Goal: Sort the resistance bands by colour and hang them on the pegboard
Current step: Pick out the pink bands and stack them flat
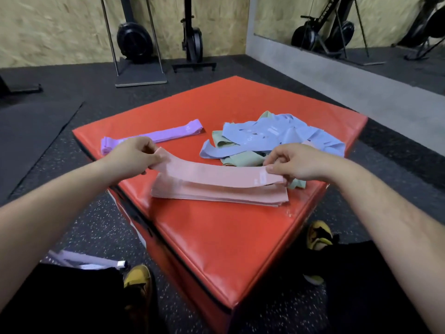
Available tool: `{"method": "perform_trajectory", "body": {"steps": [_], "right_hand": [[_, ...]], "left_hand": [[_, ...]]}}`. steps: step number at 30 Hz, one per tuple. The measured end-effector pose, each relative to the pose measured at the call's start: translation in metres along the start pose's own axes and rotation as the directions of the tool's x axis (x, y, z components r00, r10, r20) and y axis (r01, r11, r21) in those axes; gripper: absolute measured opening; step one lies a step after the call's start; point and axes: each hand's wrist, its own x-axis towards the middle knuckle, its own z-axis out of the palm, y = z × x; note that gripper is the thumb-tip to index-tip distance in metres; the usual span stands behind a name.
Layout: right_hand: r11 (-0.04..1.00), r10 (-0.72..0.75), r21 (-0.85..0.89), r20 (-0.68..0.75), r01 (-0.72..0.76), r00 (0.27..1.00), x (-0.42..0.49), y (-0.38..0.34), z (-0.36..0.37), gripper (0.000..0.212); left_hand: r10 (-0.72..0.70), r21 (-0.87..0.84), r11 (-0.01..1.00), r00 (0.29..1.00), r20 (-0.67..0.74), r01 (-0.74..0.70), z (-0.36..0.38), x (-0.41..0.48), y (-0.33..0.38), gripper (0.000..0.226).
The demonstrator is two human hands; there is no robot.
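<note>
My left hand [131, 155] and right hand [292, 162] pinching a pink band [216, 173] by its ends, fingers curled, just above the pink stack [216, 195], red padded box [216, 237] beneath

Green bands [240, 160] mostly under blue bands [265, 137], pink band [216, 174] label unreadable

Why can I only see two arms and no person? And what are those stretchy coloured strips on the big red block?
The camera sits on the person's head and looks down, so you see only their arms, as you see yours when you look down. No machine is at work here, just hands. The left hand and the right hand each pinch one end of a pink band, just above a stack of pink bands. The stack lies on a red padded box. Farther back are purple bands laid straight, and a jumbled pile of blue and green bands, not yet sorted.
</note>
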Motion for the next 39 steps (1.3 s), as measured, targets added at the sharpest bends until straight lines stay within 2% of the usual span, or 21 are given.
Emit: {"method": "perform_trajectory", "body": {"steps": [2, 5, 7, 9, 12, 14, 17, 19, 24, 26, 28, 30, 33, 37, 39], "right_hand": [[0.994, 0.006, -0.108, 0.008, -0.005, 1.000, 0.001, 0.005, 0.005, 0.006], [0.946, -0.019, -0.324, -0.009, 0.015, 1.000, 0.001, 0.008, 0.015, 0.007], [0.896, -0.009, -0.443, 0.008, 0.011, 1.000, -0.001, 0.007, 0.024, 0.007], [0.819, -0.047, -0.573, -0.013, 0.031, 0.999, -0.003, 0.004, 0.033, 0.006], [0.687, -0.220, -0.718, -0.058, 0.112, 0.974, -0.006, -0.004, 0.042, 0.010], [0.675, -0.287, -0.712, -0.016, 0.190, 0.958, -0.006, -0.009, 0.049, 0.025], [0.693, -0.276, -0.671, 0.090, 0.263, 0.957, -0.004, -0.010, 0.061, 0.053], [0.689, -0.255, -0.676, 0.112, 0.262, 0.960, 0.000, -0.006, 0.066, 0.061], [0.718, -0.279, -0.643, 0.083, 0.266, 0.957, 0.009, -0.001, 0.063, 0.052], [0.722, -0.278, -0.637, 0.088, 0.269, 0.956, 0.008, 0.000, 0.064, 0.053], [0.741, -0.324, -0.603, 0.062, 0.295, 0.944, 0.005, 0.000, 0.061, 0.050], [0.785, -0.380, -0.534, -0.013, 0.316, 0.925, -0.001, -0.001, 0.052, 0.044], [0.837, -0.399, -0.459, -0.136, 0.299, 0.907, -0.010, 0.004, 0.031, 0.033], [0.897, -0.279, -0.419, -0.289, 0.141, 0.916, -0.014, 0.036, 0.000, 0.023], [0.923, -0.202, -0.380, -0.372, 0.050, 0.906, -0.012, 0.056, -0.017, 0.020]], "left_hand": [[0.022, 0.154, 0.988, 0.999, 0.041, -0.028, 0.006, -0.004, -0.005, 0.012], [0.062, 0.391, 0.917, 0.996, 0.069, -0.084, 0.015, -0.008, -0.014, 0.012], [0.074, 0.424, 0.898, 0.991, 0.114, -0.116, 0.019, -0.010, -0.021, 0.018], [0.174, 0.471, 0.856, 0.977, 0.126, -0.213, 0.023, -0.011, -0.025, 0.030], [0.363, 0.532, 0.753, 0.919, 0.157, -0.388, 0.029, -0.016, -0.020, 0.053], [0.379, 0.482, 0.741, 0.883, 0.276, -0.468, 0.038, -0.020, -0.012, 0.060], [0.347, 0.472, 0.689, 0.822, 0.451, -0.550, 0.056, -0.020, -0.002, 0.078], [0.300, 0.465, 0.688, 0.802, 0.516, -0.557, 0.063, -0.016, 0.002, 0.082], [0.301, 0.389, 0.723, 0.767, 0.566, -0.571, 0.067, 0.000, 0.010, 0.059], [0.282, 0.427, 0.695, 0.765, 0.579, -0.578, 0.068, 0.001, 0.014, 0.058], [0.287, 0.460, 0.665, 0.770, 0.570, -0.588, 0.071, 0.000, 0.023, 0.065], [0.354, 0.439, 0.664, 0.772, 0.527, -0.605, 0.077, -0.002, 0.037, 0.069], [0.520, 0.338, 0.660, 0.732, 0.439, -0.671, 0.094, 0.003, 0.066, 0.051], [0.595, 0.276, 0.650, 0.700, 0.394, -0.708, 0.133, 0.019, 0.107, 0.056], [0.616, 0.261, 0.647, 0.692, 0.376, -0.717, 0.155, 0.028, 0.122, 0.051]]}}
